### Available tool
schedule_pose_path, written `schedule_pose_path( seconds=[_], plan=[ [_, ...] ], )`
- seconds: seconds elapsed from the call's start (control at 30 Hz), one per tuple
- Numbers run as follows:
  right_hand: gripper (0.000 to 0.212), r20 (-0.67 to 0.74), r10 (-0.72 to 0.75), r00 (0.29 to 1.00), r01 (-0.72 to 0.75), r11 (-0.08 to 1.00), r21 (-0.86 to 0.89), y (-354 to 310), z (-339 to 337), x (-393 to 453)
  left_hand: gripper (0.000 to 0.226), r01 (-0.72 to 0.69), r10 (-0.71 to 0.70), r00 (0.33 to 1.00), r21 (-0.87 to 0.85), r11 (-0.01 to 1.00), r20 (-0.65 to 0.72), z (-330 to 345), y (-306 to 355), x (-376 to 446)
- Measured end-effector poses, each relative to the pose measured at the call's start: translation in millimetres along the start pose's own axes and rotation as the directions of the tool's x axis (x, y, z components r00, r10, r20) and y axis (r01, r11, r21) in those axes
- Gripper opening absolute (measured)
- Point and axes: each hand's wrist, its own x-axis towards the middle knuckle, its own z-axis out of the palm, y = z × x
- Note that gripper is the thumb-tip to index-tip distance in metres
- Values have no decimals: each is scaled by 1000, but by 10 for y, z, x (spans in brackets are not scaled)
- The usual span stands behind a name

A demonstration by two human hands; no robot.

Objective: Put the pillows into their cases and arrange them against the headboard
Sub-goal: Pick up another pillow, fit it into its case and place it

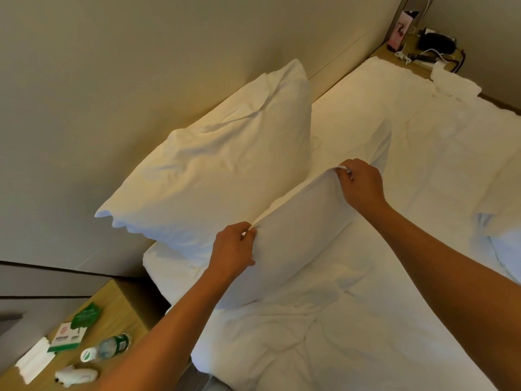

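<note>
Two arms, bare from hand to the frame's lower edge; no sleeve, cuff or glove in view. Left grip (234,246): bare hand, no ring, band or watch on the side shown; knuckles and back of hand facing the camera, fingertips partly hidden in folds of cloth. Right grip (361,184): bare hand, likewise unadorned on the side shown; wrist plain, no strap. Left forearm (169,328): long, smooth, unmarked, blurred toward the lower edge. Right forearm (439,263): broad in the near field, unmarked, cut off by the right and lower edges. Rest of body out of view.
</note>
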Motion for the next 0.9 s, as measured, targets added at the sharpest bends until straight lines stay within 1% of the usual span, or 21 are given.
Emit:
schedule_pose_path(
  seconds=[0.13,0.23,0.3,0.37,0.43,0.53,0.63,0.77,0.8,0.87,0.9],
  plan=[
    [32,6,22,1000,-22,1000,-1,-17,-55,52,25,13,-13,1000,-40,999,5,-10,26,11],
    [34,88,58,994,-58,998,-7,-97,114,144,23,22,-22,1000,-43,999,-17,-76,-43,80],
    [35,137,66,988,-67,998,1,-151,278,198,24,41,-45,998,-74,996,-45,-127,-109,146],
    [35,140,82,987,-86,996,22,-238,430,278,26,41,-49,995,-88,995,-87,-201,-155,260],
    [35,129,84,988,-90,995,40,-371,551,423,26,11,-16,992,-37,999,-129,-316,-181,410],
    [34,130,46,990,-56,996,71,-603,685,744,28,-42,50,978,43,998,-204,-535,-233,654],
    [31,131,10,991,-22,995,94,-782,819,999,30,-55,58,965,16,998,-257,-682,-331,852],
    [27,128,-55,990,53,998,14,-746,1012,936,30,-30,35,976,26,999,-217,-616,-435,973],
    [31,128,-39,991,39,999,5,-693,1062,833,26,-34,41,977,38,999,-208,-558,-444,957],
    [57,116,33,993,-37,999,33,-567,1161,517,16,-68,73,977,33,997,-199,-405,-460,873],
    [67,96,82,992,-87,995,52,-499,1207,311,24,-94,102,978,49,994,-181,-308,-473,815]
  ],
)
